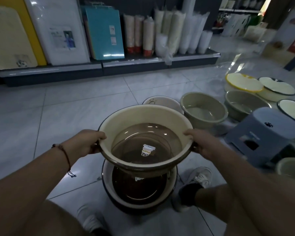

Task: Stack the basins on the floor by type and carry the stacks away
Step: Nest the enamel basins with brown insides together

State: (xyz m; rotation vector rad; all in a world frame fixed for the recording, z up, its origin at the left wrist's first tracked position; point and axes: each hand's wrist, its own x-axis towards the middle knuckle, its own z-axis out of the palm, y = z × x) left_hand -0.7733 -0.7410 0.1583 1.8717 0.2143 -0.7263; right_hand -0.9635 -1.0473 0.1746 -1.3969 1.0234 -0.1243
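Note:
I hold a cream basin point(126, 121) with a brown bottom and a small sticker in the air. My left hand point(85, 143) grips its left rim and my right hand point(204, 143) grips its right rim. Directly under it on the floor stands another basin of the same kind point(140, 188), dark inside, between my feet. Behind the held one, a third cream basin point(162, 101) peeks out. To the right lie two grey-green basins point(203, 108) point(242, 103) and flatter cream basins with a yellow rim point(243, 82) and dark rims point(278, 86).
A grey plastic stool point(266, 133) stands at the right, close to my right hand. A low shelf point(109, 65) with boards, a teal box and wrapped cup stacks runs along the back. Pale tiled floor point(66, 108) spreads to the left. My shoes point(199, 178) flank the lower basin.

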